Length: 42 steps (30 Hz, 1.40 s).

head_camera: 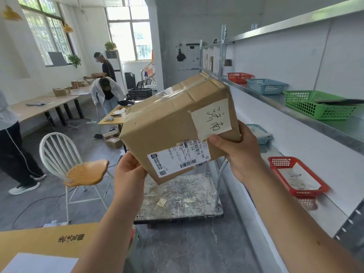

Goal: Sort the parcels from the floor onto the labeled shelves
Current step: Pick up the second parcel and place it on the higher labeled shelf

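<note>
Both hands gripped one tilted cardboard box point(173, 123) in mid-air beside the shelves point(307, 115): left hand point(129, 170) clasped its lower corner, right hand point(238, 152) its right end, thumb on the handwritten label point(211, 117).

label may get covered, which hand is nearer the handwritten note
Right. The right hand touches the handwritten note with its thumb; the left hand holds the cardboard box at its lower corner, clear of it.

Left hand point(129, 170), right hand point(242, 154) — both bare, forearms point(110, 233) bare to frame edge
</note>
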Each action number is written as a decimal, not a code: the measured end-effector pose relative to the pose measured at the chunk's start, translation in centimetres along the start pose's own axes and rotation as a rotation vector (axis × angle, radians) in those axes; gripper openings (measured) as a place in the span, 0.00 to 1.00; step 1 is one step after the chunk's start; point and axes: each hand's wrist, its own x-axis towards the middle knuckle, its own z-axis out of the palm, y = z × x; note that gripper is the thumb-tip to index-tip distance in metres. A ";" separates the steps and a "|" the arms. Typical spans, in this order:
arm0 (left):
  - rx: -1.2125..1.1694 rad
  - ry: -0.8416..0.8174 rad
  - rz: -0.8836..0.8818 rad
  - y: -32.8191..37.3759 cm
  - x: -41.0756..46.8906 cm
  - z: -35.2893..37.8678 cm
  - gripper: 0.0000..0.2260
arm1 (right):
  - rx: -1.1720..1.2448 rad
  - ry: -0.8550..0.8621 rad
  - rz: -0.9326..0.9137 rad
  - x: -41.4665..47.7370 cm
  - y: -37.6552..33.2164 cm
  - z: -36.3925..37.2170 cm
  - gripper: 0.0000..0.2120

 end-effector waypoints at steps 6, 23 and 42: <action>-0.196 -0.073 -0.078 -0.4 -0.1 -0.4 0.29 | 0.346 0.065 0.040 -0.4 0.3 0.7 0.53; 0.004 -0.165 -0.250 -2.1 -0.6 0.7 0.24 | 0.332 -0.141 0.185 -2.9 2.1 1.1 0.47; -0.058 -0.212 -0.011 -1.0 -2.6 1.5 0.44 | 0.271 -0.166 0.187 -5.2 2.7 1.3 0.22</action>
